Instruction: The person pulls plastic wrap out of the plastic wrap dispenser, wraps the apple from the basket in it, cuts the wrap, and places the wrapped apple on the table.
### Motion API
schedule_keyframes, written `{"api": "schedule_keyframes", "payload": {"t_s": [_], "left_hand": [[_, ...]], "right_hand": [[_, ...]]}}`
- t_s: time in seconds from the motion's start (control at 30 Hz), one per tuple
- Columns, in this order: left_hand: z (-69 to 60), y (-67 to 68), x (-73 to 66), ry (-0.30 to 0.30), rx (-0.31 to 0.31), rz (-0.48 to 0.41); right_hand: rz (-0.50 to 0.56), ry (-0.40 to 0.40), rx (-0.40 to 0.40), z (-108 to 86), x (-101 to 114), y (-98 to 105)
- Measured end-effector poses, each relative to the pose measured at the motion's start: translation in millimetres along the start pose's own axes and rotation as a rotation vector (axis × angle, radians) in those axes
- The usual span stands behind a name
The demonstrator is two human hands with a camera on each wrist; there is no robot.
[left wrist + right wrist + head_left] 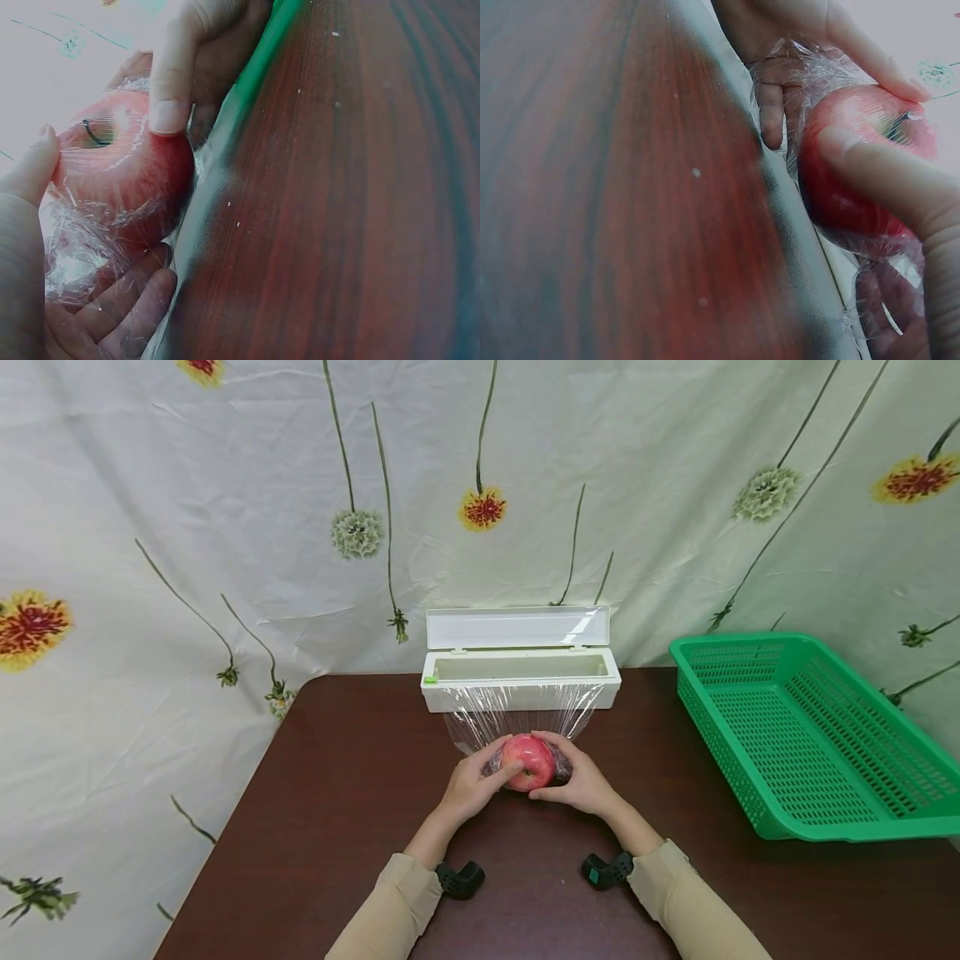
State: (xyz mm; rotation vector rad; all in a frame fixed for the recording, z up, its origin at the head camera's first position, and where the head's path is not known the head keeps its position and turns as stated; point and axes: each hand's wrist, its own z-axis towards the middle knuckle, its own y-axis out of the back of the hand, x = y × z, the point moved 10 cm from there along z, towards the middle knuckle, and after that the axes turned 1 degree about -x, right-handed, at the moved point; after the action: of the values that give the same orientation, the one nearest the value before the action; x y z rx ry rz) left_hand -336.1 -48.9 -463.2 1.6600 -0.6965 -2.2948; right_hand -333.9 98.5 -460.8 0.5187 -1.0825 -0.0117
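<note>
A red apple (529,762) sits between both hands above the table, its stem end facing the person. Clear plastic wrap (517,714) covers it and stretches back to the front of a white cling-film box (521,695). The left hand (472,783) grips the apple from the left, thumb on its top. From the other side the right hand (583,783) holds it, thumb at the near edge. In the left wrist view the film lies tight over the apple (124,169) and bunches at its side. Fingers of both hands lie under the film, partly hidden.
The cling-film box has its lid (517,628) raised at the table's back edge. A green plastic basket (795,739) stands at the right. Behind the dark wooden table (360,793) hangs a flowered white cloth (292,510).
</note>
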Motion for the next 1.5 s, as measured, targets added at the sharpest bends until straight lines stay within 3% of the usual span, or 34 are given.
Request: {"api": "schedule_keyframes", "payload": {"t_s": [0.23, 0.33, 0.53, 0.6, 0.73, 0.8, 0.97, 1.03, 1.37, 1.5], "left_hand": [[0.0, 2.4, 6.1, 0.043, -0.041, -0.072], [0.0, 3.8, 5.1, 0.034, -0.066, -0.039], [-1.2, 13.1, -8.5, -0.092, -0.163, 0.042], [-2.0, 14.1, -13.0, -0.131, -0.170, 0.037], [-2.5, 10.5, -17.5, -0.173, -0.127, 0.003], [-2.5, 7.3, -17.7, -0.180, -0.094, -0.020], [-2.3, -1.2, -16.7, -0.198, -0.015, -0.073], [-2.7, -3.5, -17.2, -0.216, 0.004, -0.086], [-2.3, -6.5, -17.6, -0.251, 0.032, -0.064], [-2.5, -7.0, -18.4, -0.261, 0.042, -0.056]], "right_hand": [[-0.060, -0.032, -0.026, 1.3, 1, 3], [-0.075, -0.049, -0.035, 1.6, 0, 4], [-0.113, -0.072, -0.050, 1.3, -1, 6], [-0.114, -0.074, -0.054, 1.4, -2, 7], [-0.112, -0.072, -0.059, 1.2, -3, 7], [-0.107, -0.074, -0.057, 0.5, 8, 9], [-0.098, -0.110, -0.063, -0.2, 3, 10], [-0.100, -0.114, -0.069, 0.0, -9, 9], [-0.103, -0.128, -0.060, -0.7, -7, 7], [-0.111, -0.119, -0.045, -2.2, 12, 7]]}}
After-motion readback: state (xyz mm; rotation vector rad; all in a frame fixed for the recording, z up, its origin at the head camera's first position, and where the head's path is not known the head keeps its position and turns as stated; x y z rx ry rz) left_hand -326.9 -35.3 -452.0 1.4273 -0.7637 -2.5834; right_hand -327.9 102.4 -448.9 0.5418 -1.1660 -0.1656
